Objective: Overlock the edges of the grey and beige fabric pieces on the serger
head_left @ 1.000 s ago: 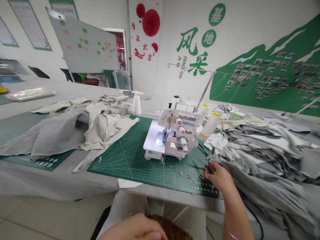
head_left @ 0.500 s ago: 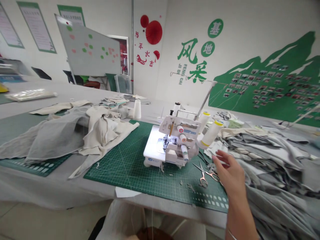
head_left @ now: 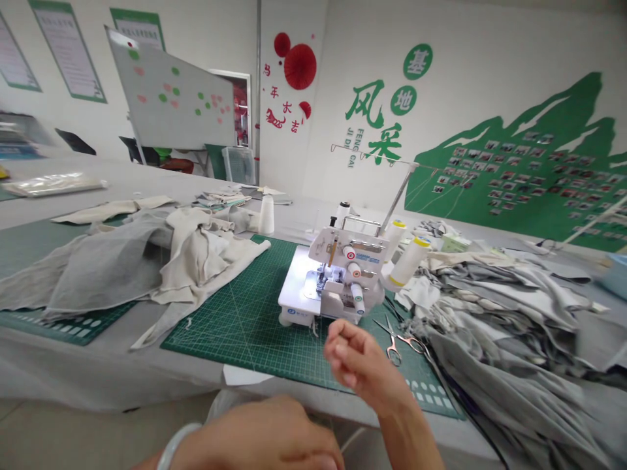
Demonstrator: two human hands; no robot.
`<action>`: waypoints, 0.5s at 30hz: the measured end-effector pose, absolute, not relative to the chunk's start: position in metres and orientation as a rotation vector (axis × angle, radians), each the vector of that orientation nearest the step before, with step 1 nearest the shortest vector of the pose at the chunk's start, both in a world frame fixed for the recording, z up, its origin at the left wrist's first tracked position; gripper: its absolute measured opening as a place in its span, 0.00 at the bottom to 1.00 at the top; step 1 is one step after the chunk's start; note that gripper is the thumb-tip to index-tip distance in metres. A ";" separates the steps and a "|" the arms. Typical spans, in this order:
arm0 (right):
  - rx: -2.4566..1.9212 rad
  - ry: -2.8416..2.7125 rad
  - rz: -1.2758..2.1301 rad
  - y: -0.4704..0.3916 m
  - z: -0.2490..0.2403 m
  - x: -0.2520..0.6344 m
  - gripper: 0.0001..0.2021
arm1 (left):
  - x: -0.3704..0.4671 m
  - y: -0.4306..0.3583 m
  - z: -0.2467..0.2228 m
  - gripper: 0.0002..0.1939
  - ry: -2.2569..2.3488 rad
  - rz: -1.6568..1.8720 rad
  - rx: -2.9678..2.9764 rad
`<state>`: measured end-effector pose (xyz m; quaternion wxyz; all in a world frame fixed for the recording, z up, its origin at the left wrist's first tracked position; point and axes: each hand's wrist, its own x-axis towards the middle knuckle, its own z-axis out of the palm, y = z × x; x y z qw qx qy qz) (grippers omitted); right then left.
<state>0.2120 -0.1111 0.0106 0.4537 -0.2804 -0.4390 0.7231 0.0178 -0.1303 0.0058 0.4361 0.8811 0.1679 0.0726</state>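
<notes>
My right hand [head_left: 360,365] is in front of a white overlock sewing machine [head_left: 365,243], above the green cutting mat [head_left: 245,313]. Its fingers are curled together in a pinch, and I cannot see what is between them. Low at the bottom edge is my left hand [head_left: 264,434], blurred, back upward, a pale bangle [head_left: 179,444] on the wrist; its fingers are mostly hidden. Small scissors [head_left: 393,354] with copper-coloured handles lie on the mat right of my right hand, beside a second pair of copper-coloured handles [head_left: 415,344]. The machine's lamp is lit.
A large heap of grey and cream fabric [head_left: 514,313] covers the table's right side. More cream and sheer grey cloth [head_left: 117,261] lies at left. Thread cones [head_left: 410,261] stand behind the machine, and another white cone [head_left: 266,215] stands left of it.
My right hand has moved left from beside the fabric heap to in front of the machine, and its fingers have curled in. My left hand has risen into view at the bottom.
</notes>
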 end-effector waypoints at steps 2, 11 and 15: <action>-0.578 -0.929 1.639 -0.103 0.026 0.231 0.12 | -0.003 -0.111 0.035 0.20 0.553 0.275 2.259; -0.640 -1.722 1.471 -0.104 0.024 0.188 0.28 | -0.039 -0.092 0.117 0.19 0.713 0.531 2.470; -0.763 -1.743 1.216 -0.095 0.019 0.213 0.16 | -0.052 -0.066 0.131 0.20 0.657 0.576 2.411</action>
